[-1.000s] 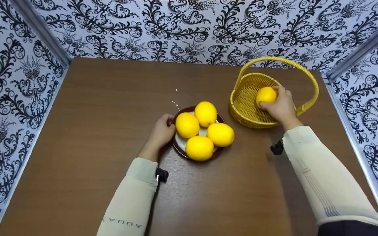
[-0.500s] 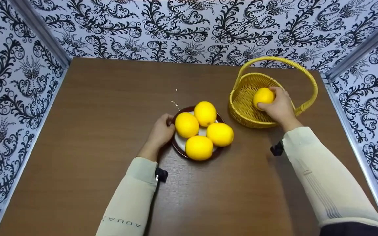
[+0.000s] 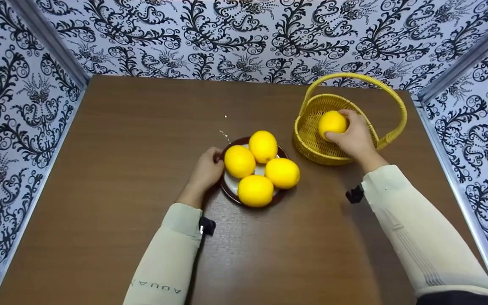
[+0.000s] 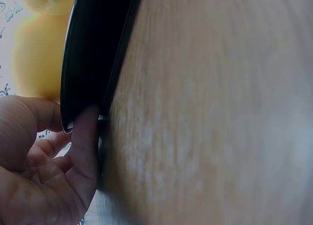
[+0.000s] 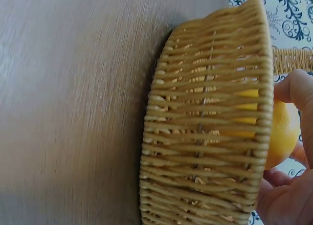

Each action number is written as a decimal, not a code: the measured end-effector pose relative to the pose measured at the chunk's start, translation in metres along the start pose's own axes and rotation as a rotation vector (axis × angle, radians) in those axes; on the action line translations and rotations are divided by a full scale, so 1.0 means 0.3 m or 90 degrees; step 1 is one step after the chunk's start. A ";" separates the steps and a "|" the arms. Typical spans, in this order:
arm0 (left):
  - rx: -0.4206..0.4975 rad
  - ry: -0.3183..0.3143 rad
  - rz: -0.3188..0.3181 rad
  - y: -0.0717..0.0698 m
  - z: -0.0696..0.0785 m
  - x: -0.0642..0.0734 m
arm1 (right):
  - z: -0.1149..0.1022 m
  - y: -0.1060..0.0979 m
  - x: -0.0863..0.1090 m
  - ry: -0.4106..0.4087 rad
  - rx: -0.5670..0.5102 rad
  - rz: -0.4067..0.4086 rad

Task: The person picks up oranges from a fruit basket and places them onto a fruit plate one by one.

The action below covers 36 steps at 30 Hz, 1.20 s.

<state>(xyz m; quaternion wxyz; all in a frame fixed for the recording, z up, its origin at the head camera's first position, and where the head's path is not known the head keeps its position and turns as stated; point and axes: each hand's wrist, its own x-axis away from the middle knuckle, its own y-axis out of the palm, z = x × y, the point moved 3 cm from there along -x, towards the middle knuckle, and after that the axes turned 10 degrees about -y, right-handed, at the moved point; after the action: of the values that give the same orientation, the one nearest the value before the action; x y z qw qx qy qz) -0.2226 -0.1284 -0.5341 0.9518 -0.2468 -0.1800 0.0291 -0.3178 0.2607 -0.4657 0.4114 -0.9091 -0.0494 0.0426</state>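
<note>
My right hand point(image 3: 356, 136) grips a yellow orange point(image 3: 332, 125) at the mouth of a yellow wicker basket point(image 3: 301, 146). In the right wrist view this orange point(image 5: 283, 132) shows partly above the basket's rim point(image 5: 266, 102), with fingers and thumb around it. At the middle of the table, my left hand point(image 3: 206, 170) holds the left edge of a round plate point(image 3: 232, 181) with a dark rim and white inside. Several oranges point(image 3: 255, 190) rest on that plate. The left wrist view shows the plate's dark edge point(image 4: 93, 54) pinched between thumb and fingers.
The basket's tall arched handle point(image 3: 354, 75) rises over its opening. A brown wooden table point(image 3: 142, 118) lies beneath everything. Patterned panels point(image 3: 244, 38) stand behind the table and at both sides. Small pale specks point(image 3: 224, 134) mark the table behind the plate.
My right hand has shifted left with the orange, across the basket's opening. The left hand stays on the plate's edge. The whole head view has drifted slightly.
</note>
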 end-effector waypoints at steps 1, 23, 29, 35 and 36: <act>0.001 0.001 0.000 0.000 -0.001 0.000 | -0.006 0.002 0.002 -0.004 0.001 0.001; -0.004 -0.004 -0.002 -0.004 -0.001 -0.003 | -0.159 0.049 0.041 -0.088 -0.057 0.012; 0.009 -0.008 -0.016 0.000 -0.006 -0.009 | -0.199 0.068 0.054 -0.125 -0.067 0.014; 0.011 -0.009 -0.015 0.004 -0.009 -0.012 | -0.242 0.087 0.076 -0.149 -0.071 0.006; 0.011 -0.009 -0.015 0.004 -0.009 -0.012 | -0.249 0.090 0.080 -0.154 -0.073 0.004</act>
<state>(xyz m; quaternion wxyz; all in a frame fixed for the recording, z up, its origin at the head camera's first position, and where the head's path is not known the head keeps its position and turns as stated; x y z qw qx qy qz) -0.2249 -0.1292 -0.5381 0.9529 -0.2362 -0.1891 0.0213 -0.2836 0.1903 -0.4377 0.3493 -0.9196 -0.0983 0.1504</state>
